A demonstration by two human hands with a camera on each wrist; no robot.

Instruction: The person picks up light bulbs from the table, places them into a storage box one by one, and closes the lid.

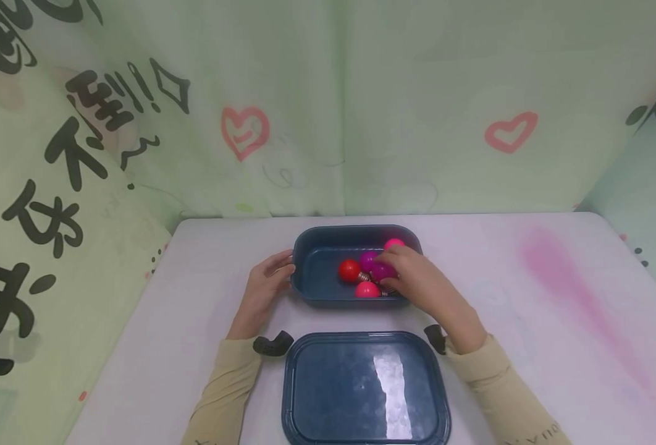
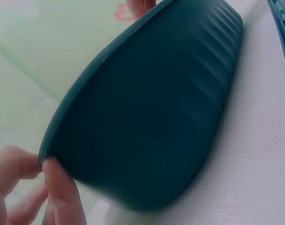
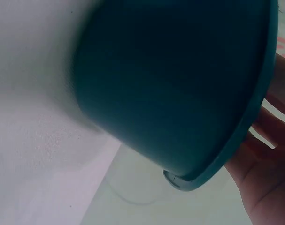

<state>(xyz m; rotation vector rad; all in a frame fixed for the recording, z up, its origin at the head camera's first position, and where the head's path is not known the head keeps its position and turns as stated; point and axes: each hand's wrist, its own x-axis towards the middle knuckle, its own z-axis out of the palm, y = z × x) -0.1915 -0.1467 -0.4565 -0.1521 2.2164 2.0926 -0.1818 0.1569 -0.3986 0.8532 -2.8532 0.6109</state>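
Observation:
A dark blue plastic box [image 1: 317, 301] stands on the table with several round coloured light bulbs inside, gathered toward its right half. Among them are a red bulb [image 1: 349, 270], a pinkish-red bulb [image 1: 367, 290] and a pink bulb [image 1: 394, 243]; ribbed metal screw bases show on some. My left hand [image 1: 265, 287] pinches the box's left rim between thumb and fingers, as the left wrist view shows close up. Over the right rim reaches my right hand [image 1: 419, 279], its fingers and thumb around a purple bulb [image 1: 382, 272]. Another purple bulb [image 1: 368, 261] lies just beyond.
A dark blue lid [image 1: 339, 389] lies flat on the white table [image 1: 528, 371] in front of the box, between the forearms. Behind the table hangs a pale green printed curtain [image 1: 395, 123]. Dark straps [image 1: 273, 344] sit at the wrists.

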